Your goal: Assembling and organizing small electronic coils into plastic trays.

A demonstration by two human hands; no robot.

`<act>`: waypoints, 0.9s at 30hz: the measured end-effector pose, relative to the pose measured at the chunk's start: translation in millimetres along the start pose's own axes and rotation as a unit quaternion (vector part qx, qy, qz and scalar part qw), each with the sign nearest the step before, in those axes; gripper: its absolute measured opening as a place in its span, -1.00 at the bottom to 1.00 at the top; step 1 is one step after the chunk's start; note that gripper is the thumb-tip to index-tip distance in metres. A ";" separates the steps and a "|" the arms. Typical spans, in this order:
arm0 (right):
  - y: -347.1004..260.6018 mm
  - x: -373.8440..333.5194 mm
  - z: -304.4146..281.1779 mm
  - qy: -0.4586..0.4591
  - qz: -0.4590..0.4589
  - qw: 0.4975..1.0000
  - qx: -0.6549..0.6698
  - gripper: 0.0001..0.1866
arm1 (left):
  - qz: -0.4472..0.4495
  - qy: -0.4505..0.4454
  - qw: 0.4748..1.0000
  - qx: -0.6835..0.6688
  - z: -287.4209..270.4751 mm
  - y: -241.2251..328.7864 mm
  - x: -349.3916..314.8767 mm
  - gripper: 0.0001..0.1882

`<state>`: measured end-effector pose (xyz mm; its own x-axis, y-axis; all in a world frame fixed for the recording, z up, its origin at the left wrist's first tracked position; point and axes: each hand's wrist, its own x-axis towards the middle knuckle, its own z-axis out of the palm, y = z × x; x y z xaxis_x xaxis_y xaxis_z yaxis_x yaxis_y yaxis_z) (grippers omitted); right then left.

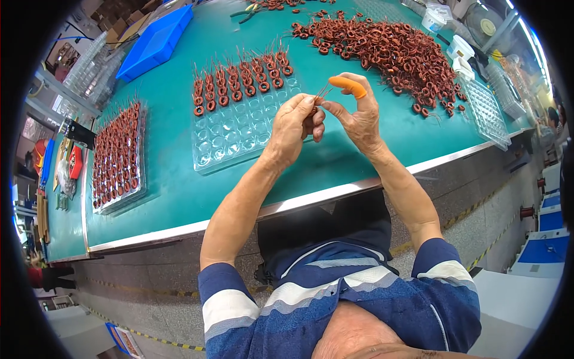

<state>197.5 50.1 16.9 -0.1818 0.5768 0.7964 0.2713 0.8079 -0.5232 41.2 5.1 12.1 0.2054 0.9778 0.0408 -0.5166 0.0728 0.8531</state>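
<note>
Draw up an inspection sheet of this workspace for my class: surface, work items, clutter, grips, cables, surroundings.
Surface: green tabletop, partly covered.
Work items: pile of loose reddish-brown wired rings; left tray looks full; middle tray filled only at the back.
Clutter: blue bin, pliers, white tub near the far side.
Grips: left grip pinches one ring; right grip, with orange finger cover, close beside it, contact unclear.
Cables: thin blue line, perhaps a cable, upper left.
Surroundings: striped tape on the floor.

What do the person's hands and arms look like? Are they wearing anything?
The right hand has a bright orange cover on one finger; I can't tell if the left hand has one. The forearms are bare. The short sleeves are navy with white and grey bands.
</note>
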 end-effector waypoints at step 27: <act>16.8 -6.4 -7.2 0.018 0.087 0.994 0.059 -0.64 | 0.023 0.022 0.999 0.020 -3.1 -4.3 2.1 -0.71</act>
<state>210.0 59.1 5.3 -0.1076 0.7061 0.6998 0.1835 0.7059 -0.6841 41.3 7.4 6.9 0.1454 0.9876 0.0586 -0.4902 0.0205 0.8714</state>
